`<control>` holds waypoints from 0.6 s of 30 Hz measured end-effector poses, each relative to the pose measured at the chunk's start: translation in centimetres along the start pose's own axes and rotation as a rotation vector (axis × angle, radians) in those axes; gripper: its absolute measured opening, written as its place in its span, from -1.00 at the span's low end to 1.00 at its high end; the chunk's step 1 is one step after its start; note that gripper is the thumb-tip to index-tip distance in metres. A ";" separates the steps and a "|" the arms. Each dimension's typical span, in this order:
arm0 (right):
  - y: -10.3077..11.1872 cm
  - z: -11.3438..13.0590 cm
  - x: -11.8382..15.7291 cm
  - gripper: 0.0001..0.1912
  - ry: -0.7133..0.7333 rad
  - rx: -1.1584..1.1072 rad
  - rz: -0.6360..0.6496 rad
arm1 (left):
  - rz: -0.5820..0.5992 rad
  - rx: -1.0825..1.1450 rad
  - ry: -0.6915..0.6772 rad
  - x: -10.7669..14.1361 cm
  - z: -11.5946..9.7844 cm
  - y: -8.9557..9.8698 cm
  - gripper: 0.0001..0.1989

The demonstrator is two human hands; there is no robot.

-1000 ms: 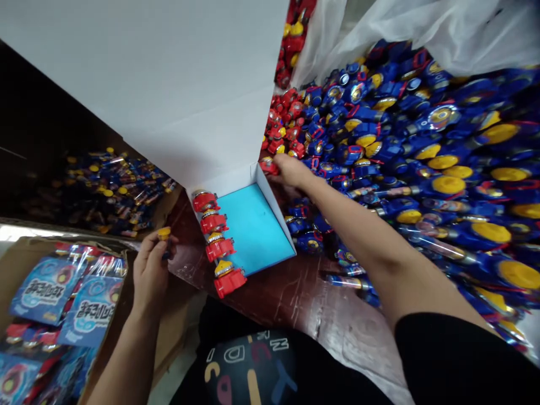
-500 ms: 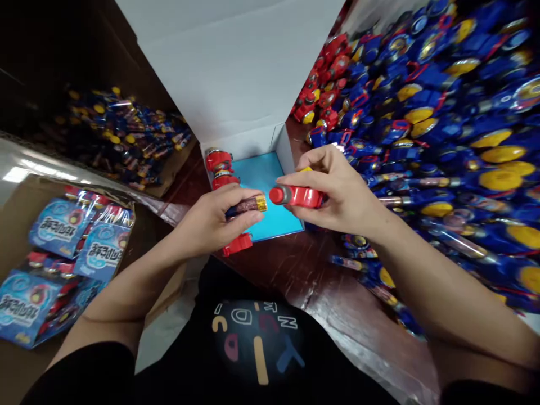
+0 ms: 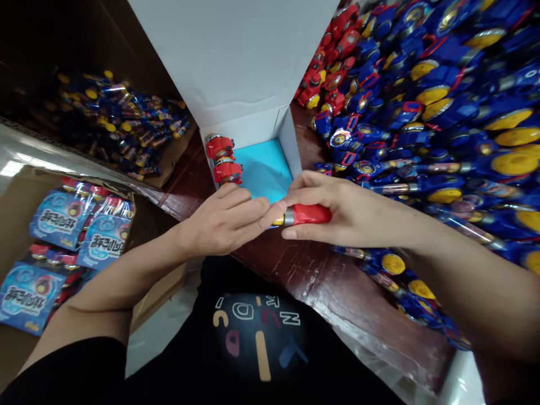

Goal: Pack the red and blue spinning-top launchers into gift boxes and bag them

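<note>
My right hand (image 3: 337, 211) is closed around a red plastic toy (image 3: 312, 214) with a grey collar on its left end. My left hand (image 3: 230, 222) pinches a printed tube, and only its yellow end (image 3: 278, 219) shows between the fingers. That end meets the grey collar of the toy, and the two hands nearly touch. Both are over the near edge of an open box (image 3: 253, 125) with white walls and a blue bottom. Red toys (image 3: 228, 170) stand in a row along its left side; my left hand hides the nearer part of the row.
Blue and yellow toys (image 3: 447, 140) are heaped on the right, with red ones (image 3: 333, 67) behind. Far left, a carton holds printed tubes (image 3: 126, 118). Below it stands a cardboard box (image 3: 17, 185) with blue-carded packs (image 3: 63, 216). The dark red tabletop (image 3: 291, 264) lies beneath.
My hands have come together, bringing the tube's yellow end against the red toy's grey collar. Both hands have moved slightly nearer to my body.
</note>
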State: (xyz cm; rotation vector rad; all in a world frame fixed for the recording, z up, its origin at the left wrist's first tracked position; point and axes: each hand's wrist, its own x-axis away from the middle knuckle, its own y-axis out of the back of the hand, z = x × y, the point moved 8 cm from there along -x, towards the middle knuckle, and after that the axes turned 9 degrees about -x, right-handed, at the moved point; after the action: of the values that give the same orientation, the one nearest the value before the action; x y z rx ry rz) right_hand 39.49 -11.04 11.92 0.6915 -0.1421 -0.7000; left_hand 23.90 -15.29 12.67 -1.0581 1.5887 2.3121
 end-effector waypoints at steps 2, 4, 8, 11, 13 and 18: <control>0.6 -1.3 0.0 -0.53 -0.094 -0.254 -0.034 | -0.035 -0.023 -0.025 0.4 0.5 0.1 -0.65; 2.0 -2.2 0.4 -0.39 -0.158 -0.381 -0.216 | -0.043 0.018 0.116 0.9 2.2 -0.1 -0.59; 3.2 -3.5 1.3 -0.37 -0.266 -0.503 -0.531 | -0.044 0.026 0.321 1.4 4.2 -0.5 -0.64; 0.8 -5.8 0.5 -0.43 -0.491 -0.798 -0.468 | -0.267 -0.173 0.058 0.7 2.4 0.9 -0.92; 0.3 -6.9 -0.2 -0.41 -0.560 -0.913 -0.425 | -0.311 -0.276 0.006 0.5 2.6 1.1 -0.88; 7.7 -4.7 2.2 -0.48 -0.183 -0.295 -0.715 | -0.279 -0.064 0.643 4.9 9.4 1.2 -0.49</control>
State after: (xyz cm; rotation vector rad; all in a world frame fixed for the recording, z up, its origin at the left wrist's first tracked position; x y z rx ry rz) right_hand 47.02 -5.64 12.93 0.3811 0.0493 -1.4394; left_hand 15.35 -8.98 12.37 -2.0391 1.4079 1.9481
